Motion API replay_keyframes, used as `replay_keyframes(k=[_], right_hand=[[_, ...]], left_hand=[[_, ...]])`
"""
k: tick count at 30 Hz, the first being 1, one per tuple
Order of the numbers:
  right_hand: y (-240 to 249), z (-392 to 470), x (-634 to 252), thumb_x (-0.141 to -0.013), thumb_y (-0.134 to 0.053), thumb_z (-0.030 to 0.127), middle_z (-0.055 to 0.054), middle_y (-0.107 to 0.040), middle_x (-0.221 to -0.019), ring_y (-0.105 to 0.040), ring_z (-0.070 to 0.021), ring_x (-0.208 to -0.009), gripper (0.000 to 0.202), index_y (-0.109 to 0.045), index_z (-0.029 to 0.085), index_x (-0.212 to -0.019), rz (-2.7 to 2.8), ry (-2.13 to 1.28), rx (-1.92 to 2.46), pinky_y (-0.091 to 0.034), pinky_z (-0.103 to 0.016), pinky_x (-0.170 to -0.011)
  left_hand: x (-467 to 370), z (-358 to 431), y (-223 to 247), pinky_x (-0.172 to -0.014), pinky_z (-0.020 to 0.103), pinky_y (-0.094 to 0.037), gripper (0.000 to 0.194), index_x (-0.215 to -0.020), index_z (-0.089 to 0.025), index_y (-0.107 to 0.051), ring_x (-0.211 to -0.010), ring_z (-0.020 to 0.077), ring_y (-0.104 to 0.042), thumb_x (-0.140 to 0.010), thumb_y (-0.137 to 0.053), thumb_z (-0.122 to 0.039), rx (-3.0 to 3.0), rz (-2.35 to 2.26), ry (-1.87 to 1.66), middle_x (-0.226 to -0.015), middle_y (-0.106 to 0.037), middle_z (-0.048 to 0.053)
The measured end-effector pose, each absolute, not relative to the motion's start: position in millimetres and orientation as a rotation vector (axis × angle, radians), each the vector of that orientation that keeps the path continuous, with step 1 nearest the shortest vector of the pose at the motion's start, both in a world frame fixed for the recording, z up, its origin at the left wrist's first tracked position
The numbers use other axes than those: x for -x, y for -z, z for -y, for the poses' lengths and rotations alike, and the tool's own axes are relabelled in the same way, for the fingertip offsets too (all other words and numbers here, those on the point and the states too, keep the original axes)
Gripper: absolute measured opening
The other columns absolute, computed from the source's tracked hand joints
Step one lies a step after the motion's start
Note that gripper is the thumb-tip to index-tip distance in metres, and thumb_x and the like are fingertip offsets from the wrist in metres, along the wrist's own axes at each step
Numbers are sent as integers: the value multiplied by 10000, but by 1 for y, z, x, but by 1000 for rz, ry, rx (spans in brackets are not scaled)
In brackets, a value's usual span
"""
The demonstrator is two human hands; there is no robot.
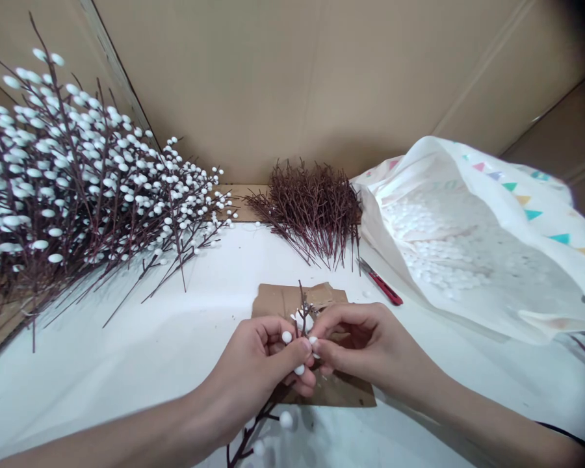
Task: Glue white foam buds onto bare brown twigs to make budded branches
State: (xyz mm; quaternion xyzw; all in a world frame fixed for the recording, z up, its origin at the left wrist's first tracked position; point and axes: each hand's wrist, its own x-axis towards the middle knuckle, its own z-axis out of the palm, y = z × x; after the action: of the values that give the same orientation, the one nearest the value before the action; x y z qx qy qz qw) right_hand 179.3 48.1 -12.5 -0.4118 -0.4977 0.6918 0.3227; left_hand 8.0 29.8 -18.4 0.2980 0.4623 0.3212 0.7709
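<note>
A dark brown twig point(249, 442) with white berries runs up from the bottom edge through my left hand point(273, 357), whose thumb and fingers are closed round it. My right hand point(353, 338) pinches a small white berry point(313, 340) against the twig, touching my left thumb. More white berries sit on the twig near my left fingers. Beneath both hands lies a piece of brown cardboard point(353, 390), with a white blob point(302, 320) showing behind the twig's tip.
Many twigs covered in white berries point(102, 169) are heaped at the left. Bare brown twigs point(316, 201) form a pile at the back middle. A red cutter point(383, 286) lies beside an open white bag point(531, 260) holding white berries. Cardboard point(273, 78) stands behind.
</note>
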Motion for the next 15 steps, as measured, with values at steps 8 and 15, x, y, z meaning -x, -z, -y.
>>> replay_keyframes(k=[8, 15], right_hand=[[12, -47, -182, -640, -813, 202, -3, -683, -603, -629, -92, -567, 140, -704, 149, -711, 1389, -1833, 1113, -508, -175, -566], [-22, -76, -233, -833, -578, 384, -63, -713, -880, -646, -185, -758, 220, -688, 202, -887, 2186, -1102, 1535, -489, -296, -675]], left_hand=[[-7, -31, 11, -541, 187, -502, 245, -653, -136, -572, -513, 78, -610, -721, -764, -272, -679, -1021, -641, -594, -669, 1], [-5, -30, 9, -569, 196, -505, 188, -710, -169, -554, -535, 88, -621, -755, -711, -260, -687, -1003, -627, -601, -671, -1]])
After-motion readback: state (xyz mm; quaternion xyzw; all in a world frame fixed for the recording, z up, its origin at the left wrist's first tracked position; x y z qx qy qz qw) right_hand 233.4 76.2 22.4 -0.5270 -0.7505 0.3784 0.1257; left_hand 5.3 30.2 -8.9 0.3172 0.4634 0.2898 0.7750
